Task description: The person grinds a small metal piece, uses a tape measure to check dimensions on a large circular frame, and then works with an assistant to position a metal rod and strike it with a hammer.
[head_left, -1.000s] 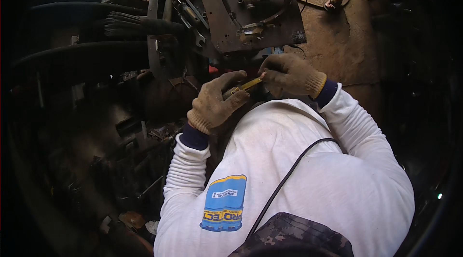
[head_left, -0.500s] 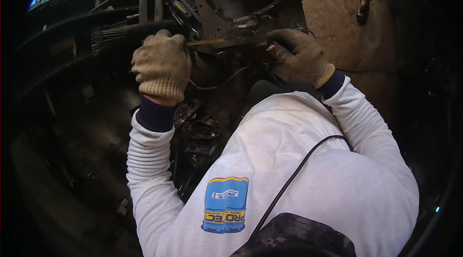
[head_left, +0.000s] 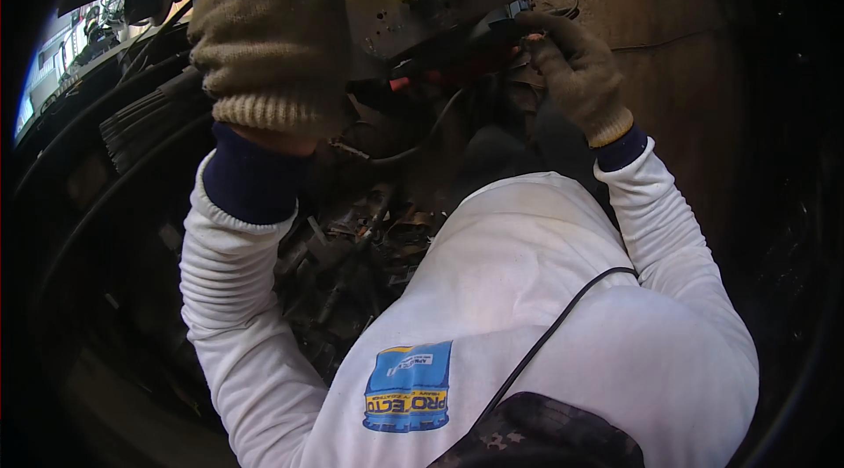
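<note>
My left hand (head_left: 271,46), in a tan knit glove, is closed in a fist and raised over the left end of a dark metal plate (head_left: 378,29). Whatever it grips is hidden behind the knuckles. My right hand (head_left: 576,72), in a matching glove, curls at the plate's right edge, thumb and fingers drawn together. A bare fingertip seems to poke through the glove. Close to these fingers is a small blue-grey piece (head_left: 517,7); I cannot tell whether they hold it. A red and dark object (head_left: 466,68) lies in shadow below the plate, between my hands.
Stiff dark rods (head_left: 149,121) lie bundled at the left. A thin cable (head_left: 422,143) curves below the plate. Scrap pieces (head_left: 352,248) litter the dark ground near my left forearm. Brown ground (head_left: 659,46) stretches off to the right, and a black cord (head_left: 545,319) crosses my white shirt.
My left fist has come up and nearer, looking larger. The view has shifted, so the plate sits higher and the hand tools by the fist are out of sight. The red object shows more.
</note>
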The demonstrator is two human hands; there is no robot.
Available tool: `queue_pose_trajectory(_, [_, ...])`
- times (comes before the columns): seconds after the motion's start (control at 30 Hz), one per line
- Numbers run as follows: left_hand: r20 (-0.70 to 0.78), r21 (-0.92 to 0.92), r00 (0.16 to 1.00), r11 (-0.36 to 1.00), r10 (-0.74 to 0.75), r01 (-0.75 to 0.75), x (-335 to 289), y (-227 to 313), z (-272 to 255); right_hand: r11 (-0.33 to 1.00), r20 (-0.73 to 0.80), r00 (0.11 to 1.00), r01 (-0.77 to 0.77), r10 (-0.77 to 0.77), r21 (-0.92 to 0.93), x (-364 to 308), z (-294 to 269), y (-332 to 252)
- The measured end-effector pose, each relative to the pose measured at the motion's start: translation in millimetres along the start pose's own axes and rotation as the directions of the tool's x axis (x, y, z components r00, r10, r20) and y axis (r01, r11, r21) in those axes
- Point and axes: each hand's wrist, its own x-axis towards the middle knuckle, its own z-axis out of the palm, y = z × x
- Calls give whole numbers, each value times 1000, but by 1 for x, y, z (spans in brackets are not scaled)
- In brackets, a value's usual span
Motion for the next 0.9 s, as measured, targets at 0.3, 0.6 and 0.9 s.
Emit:
queue_pose_trajectory(0.3, [-144, -330, 988, 939, 51, -97, -1, -22, 18, 980, -31, 989, -138, 144, 145, -34, 29, 24])
queue_pose_trajectory(0.6, [-46, 634, 998, 774, 38, 0, 1, 11, -12, 997, 14, 997, -78, 78, 10, -22, 24, -9])
queue_pose_trajectory(0.9, [-7, -111, 983, 978, -181, 179, -59, 46, -41, 823, 383, 844, 493, -375, -281, 5, 38, -82])
